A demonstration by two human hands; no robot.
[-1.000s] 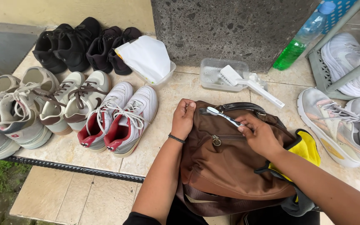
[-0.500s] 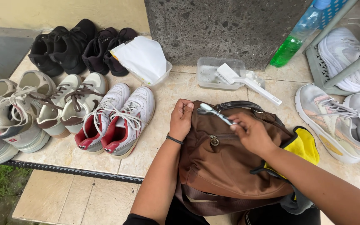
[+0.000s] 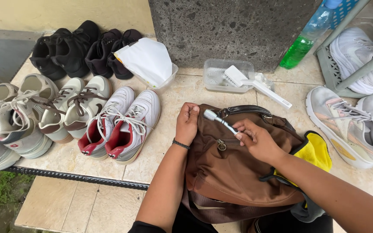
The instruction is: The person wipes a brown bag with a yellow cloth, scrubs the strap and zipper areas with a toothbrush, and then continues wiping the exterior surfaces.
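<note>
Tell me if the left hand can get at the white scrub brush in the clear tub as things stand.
Probably yes. The left hand grips the top edge of the brown bag, and only bare tile lies between it and the white scrub brush resting in the clear tub; it would have to release the bag first.
</note>
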